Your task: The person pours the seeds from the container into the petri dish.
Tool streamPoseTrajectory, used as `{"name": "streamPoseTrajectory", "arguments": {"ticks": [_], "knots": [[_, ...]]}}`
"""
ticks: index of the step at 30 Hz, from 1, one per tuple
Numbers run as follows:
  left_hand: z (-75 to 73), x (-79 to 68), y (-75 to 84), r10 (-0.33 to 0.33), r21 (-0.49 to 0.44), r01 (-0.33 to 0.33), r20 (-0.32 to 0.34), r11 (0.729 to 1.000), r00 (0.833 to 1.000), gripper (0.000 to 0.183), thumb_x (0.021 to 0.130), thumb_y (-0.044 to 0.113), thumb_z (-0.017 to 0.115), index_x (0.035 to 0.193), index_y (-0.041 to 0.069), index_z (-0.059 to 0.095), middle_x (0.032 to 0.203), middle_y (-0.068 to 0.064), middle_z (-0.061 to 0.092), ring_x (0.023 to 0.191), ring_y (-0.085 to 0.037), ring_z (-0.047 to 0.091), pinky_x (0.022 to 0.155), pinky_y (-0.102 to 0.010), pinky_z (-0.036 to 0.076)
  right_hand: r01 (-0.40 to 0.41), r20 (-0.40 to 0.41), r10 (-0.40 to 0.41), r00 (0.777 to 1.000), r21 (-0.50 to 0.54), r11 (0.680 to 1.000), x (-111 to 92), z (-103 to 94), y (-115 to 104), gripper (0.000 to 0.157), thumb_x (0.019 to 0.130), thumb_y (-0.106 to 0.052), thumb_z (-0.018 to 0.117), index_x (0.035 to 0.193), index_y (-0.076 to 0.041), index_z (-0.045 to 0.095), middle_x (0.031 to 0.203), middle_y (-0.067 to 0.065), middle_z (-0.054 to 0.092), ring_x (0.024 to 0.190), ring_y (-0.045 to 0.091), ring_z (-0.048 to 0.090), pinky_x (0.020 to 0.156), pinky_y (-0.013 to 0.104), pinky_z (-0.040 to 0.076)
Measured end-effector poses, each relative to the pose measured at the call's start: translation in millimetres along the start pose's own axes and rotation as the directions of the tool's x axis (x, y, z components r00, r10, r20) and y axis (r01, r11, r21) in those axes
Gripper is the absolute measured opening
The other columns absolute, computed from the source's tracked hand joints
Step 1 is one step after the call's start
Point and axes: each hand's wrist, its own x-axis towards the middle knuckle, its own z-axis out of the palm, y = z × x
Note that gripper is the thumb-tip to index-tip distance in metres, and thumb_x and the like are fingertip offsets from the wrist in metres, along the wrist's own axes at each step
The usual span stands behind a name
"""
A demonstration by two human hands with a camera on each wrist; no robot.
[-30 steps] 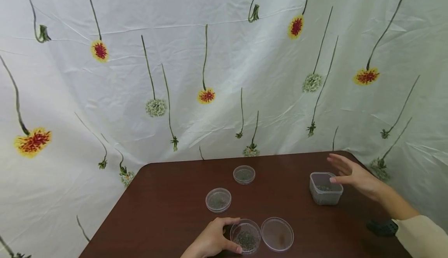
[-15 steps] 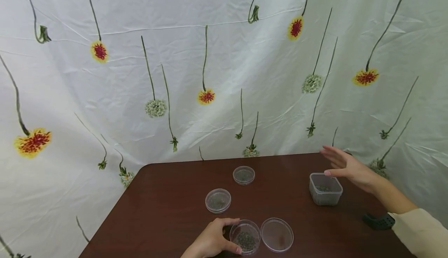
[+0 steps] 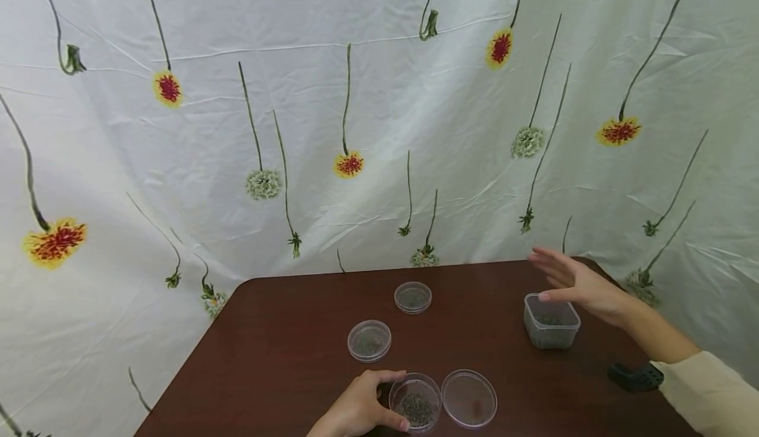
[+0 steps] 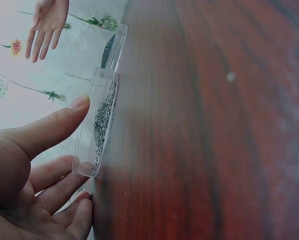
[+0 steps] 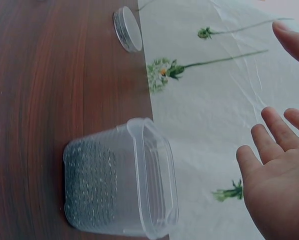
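My left hand (image 3: pixel 359 403) grips a clear petri dish (image 3: pixel 415 403) by its rim, thumb on the near side and fingers on the far side. Dark grey granules (image 4: pixel 104 117) lie heaped in the dish, which stands on the table. To its right, against it, lies a clear round lid (image 3: pixel 470 399). My right hand (image 3: pixel 584 289) hovers with spread fingers above and behind a square plastic tub (image 3: pixel 551 338). In the right wrist view the same kind of granules (image 5: pixel 92 185) partly fill the tub, and the hand is apart from it, holding nothing.
Two more covered petri dishes, a nearer one (image 3: pixel 369 341) and a farther one (image 3: pixel 413 297), stand beyond my left hand with some granules inside. A flower-printed white curtain (image 3: pixel 379 107) hangs behind the brown table (image 3: pixel 284 331).
My right hand has drifted left and slightly up over the tub. The left hand and the dish it holds have stayed in place.
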Motion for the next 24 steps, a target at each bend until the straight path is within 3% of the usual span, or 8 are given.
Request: {"name": "streamPoseTrajectory", "arguments": {"ticks": [5, 11, 18, 24], "knots": [[0.4, 0.1, -0.3, -0.009, 0.010, 0.009, -0.005, 1.000, 1.000, 0.072, 0.072, 0.013, 0.095, 0.138, 0.006, 0.066, 0.143, -0.011, 0.061, 0.135, -0.046, 0.049, 0.106, -0.063, 0.041, 0.016, 0.037, -0.016, 0.999, -0.001, 1.000, 3.7, 8.8, -0.8, 0.089, 0.096, 0.000, 0.070, 0.164, 0.000, 0.012, 0.165, 0.032, 0.014, 0.151, 0.050, 0.008, 0.101, 0.014, 0.040], [1.0, -1.3, 0.0, -0.006, 0.010, 0.006, -0.011, 1.000, 1.000, 0.073, 0.072, 0.013, 0.095, 0.138, 0.005, 0.066, 0.141, -0.011, 0.062, 0.132, -0.043, 0.052, 0.106, -0.063, 0.040, 0.038, 0.100, -0.040, 0.994, 0.021, 0.999, 7.4, 20.5, -5.4, 0.087, 0.097, -0.001, 0.069, 0.165, -0.004, 0.014, 0.166, 0.030, 0.014, 0.153, 0.024, 0.024, 0.104, 0.017, 0.039], [1.3, -1.3, -0.9, 0.009, 0.024, -0.009, -0.017, 1.000, 1.000, 0.072, 0.072, 0.012, 0.095, 0.138, 0.005, 0.065, 0.139, -0.011, 0.063, 0.131, -0.042, 0.053, 0.106, -0.064, 0.039, 0.066, 0.136, -0.068, 0.988, 0.022, 0.998, 9.2, 34.9, -8.9, 0.088, 0.095, -0.002, 0.071, 0.165, -0.003, 0.016, 0.165, 0.029, 0.019, 0.152, 0.036, 0.020, 0.107, 0.015, 0.034], [0.6, -1.0, -2.9, 0.016, 0.012, -0.016, -0.014, 1.000, 1.000, 0.072, 0.073, 0.012, 0.095, 0.138, 0.004, 0.065, 0.140, -0.011, 0.062, 0.132, -0.043, 0.052, 0.106, -0.063, 0.040, 0.095, 0.183, -0.106, 0.977, 0.064, 0.993, 11.0, 46.6, -8.9, 0.086, 0.094, 0.000, 0.072, 0.164, -0.005, 0.022, 0.165, 0.022, 0.026, 0.149, 0.009, 0.032, 0.112, 0.017, 0.031]]}}
